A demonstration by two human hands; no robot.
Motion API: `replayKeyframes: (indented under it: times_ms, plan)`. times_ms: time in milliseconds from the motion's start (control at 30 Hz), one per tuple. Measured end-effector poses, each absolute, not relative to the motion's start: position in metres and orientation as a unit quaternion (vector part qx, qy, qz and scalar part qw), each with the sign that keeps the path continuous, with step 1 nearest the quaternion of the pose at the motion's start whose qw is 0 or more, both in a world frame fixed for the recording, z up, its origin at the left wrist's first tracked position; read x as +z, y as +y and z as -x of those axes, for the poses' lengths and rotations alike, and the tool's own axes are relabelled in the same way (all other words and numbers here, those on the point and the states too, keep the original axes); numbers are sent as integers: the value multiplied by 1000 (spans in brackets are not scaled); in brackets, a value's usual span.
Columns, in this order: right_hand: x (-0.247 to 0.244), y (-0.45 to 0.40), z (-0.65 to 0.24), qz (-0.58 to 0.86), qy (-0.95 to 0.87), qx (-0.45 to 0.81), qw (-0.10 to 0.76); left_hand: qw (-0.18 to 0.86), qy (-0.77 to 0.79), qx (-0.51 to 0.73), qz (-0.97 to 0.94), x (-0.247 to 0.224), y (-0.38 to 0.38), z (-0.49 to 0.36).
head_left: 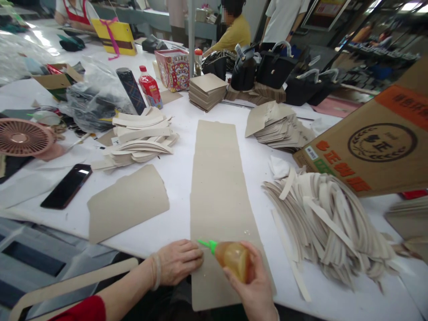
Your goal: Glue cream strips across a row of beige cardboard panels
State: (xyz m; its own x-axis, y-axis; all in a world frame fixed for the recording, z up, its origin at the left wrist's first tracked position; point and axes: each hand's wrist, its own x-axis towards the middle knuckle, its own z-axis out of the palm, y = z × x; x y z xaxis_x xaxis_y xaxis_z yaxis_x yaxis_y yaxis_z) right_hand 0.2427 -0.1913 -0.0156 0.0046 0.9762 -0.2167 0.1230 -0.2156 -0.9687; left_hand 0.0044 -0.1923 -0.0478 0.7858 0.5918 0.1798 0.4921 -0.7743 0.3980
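Observation:
My right hand (252, 285) is wrapped round a squeeze bottle (234, 259) of amber liquid, its green nozzle pointing left above a long beige panel (219, 178). The panel lies lengthwise away from me and reaches the table's near edge. At the panel's left edge, my left hand (180, 262) rests with its fingers together and curled; whether anything is under the fingertips is hidden. A second, shorter beige panel (129, 203) lies flat to the left. Small shiny spots show on the long panel near the bottle.
Curved strips lie in piles at the left (143, 138) and right (327, 218). A phone (66, 186), a pink fan (25, 137), a red bottle (150, 87), stacked pieces (207, 91), black bags (276, 67) and a large carton (374, 142) surround the work area. People are beyond.

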Motion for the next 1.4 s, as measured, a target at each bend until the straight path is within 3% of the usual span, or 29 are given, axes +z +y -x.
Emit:
replayKeyframes:
  times_ms: [100,167,567,867,1000,1200,1300,1400]
  plan:
    - [-8,-176,-243,570,-308,607,460,165,294,159,-928,-45,-191,-4]
    - [-4,-166,-248,574,-278,599,485,163,294,168,-927,-43,-190,-4]
    - [-16,-133,-205,562,-595,393,419,184,308,174,-917,-48,-188,-4]
    - [-14,-128,-208,572,-654,332,367,172,319,210,-908,-51,-185,-2]
    - [-18,-135,-201,589,-596,385,387,151,325,221,-907,-56,-185,-4]
    - [-8,-124,-188,608,-289,546,498,124,314,247,-908,-72,-186,-4]
    - [-3,-122,-212,626,-239,504,546,104,299,269,-909,-75,-184,-3]
    - [-5,-128,-244,677,-285,413,539,81,293,315,-899,-77,-180,-4]
